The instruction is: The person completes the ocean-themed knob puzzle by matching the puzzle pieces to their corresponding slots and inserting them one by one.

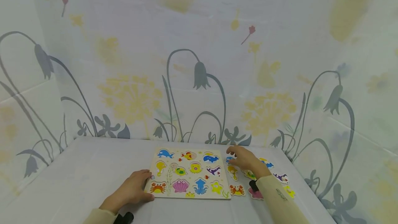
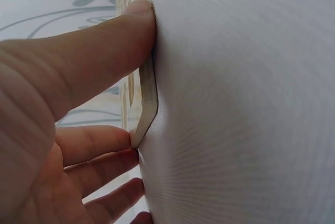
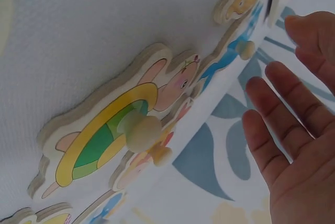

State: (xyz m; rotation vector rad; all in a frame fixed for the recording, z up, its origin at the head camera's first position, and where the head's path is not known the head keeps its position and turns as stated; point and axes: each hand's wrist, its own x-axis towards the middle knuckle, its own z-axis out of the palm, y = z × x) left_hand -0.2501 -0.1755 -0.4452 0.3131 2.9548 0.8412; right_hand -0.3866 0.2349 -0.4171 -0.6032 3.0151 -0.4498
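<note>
My left hand (image 1: 132,187) grips the front left corner of a wooden sea-animal puzzle board (image 1: 174,195). In the left wrist view the thumb presses one edge (image 2: 149,82) and the fingertips touch the other side of the corner. Over to the board's right, my right hand (image 1: 244,158) hovers with loosely bent fingers near a blue whale piece (image 1: 229,159). The right wrist view shows those fingers apart from the knobbed pieces, with a blue piece (image 3: 227,59) nearest and a green-and-yellow turtle piece (image 3: 99,148) farther off.
Loose pieces lie right of the board: a seahorse (image 1: 232,172), a crab (image 1: 237,190), a pink shell (image 1: 255,194) partly under the right forearm, a purple one (image 1: 281,177) and a yellow one (image 1: 290,192). Flower-printed cloth (image 1: 192,113) hangs behind the white table (image 1: 81,168).
</note>
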